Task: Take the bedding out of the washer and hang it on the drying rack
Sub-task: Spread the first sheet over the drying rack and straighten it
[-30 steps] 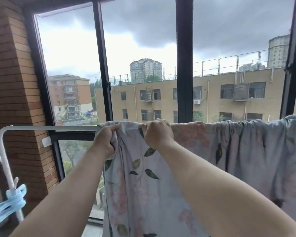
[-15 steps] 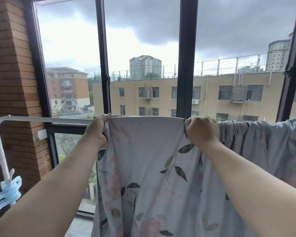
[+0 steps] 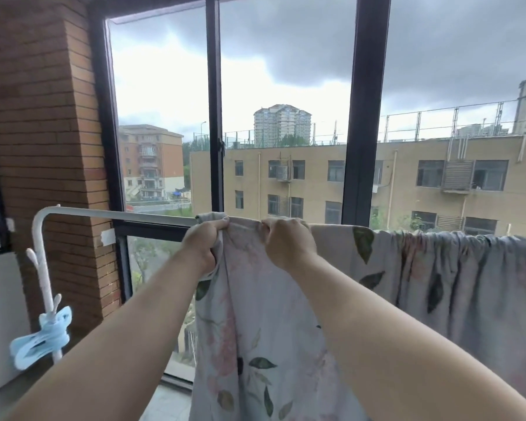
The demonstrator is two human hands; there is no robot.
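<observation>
A pale floral sheet (image 3: 274,335) with leaf prints hangs over the white top bar of the drying rack (image 3: 119,214). It is smooth near my hands and bunched in folds toward the right. My left hand (image 3: 205,241) grips the sheet's left edge at the bar. A short way to its right, my right hand (image 3: 286,241) grips the top fold of the sheet on the bar. The bar beneath the sheet is hidden.
The rack's white left post (image 3: 44,284) carries a knotted pale-blue cord (image 3: 43,337). A brick pillar (image 3: 43,147) stands at the left. Dark-framed windows (image 3: 363,117) run close behind the rack. A white panel (image 3: 0,314) sits at the lower left.
My right hand has come back left along the bar, close to my left hand. The smoothed stretch of sheet now lies to its right. The camera has tilted upward.
</observation>
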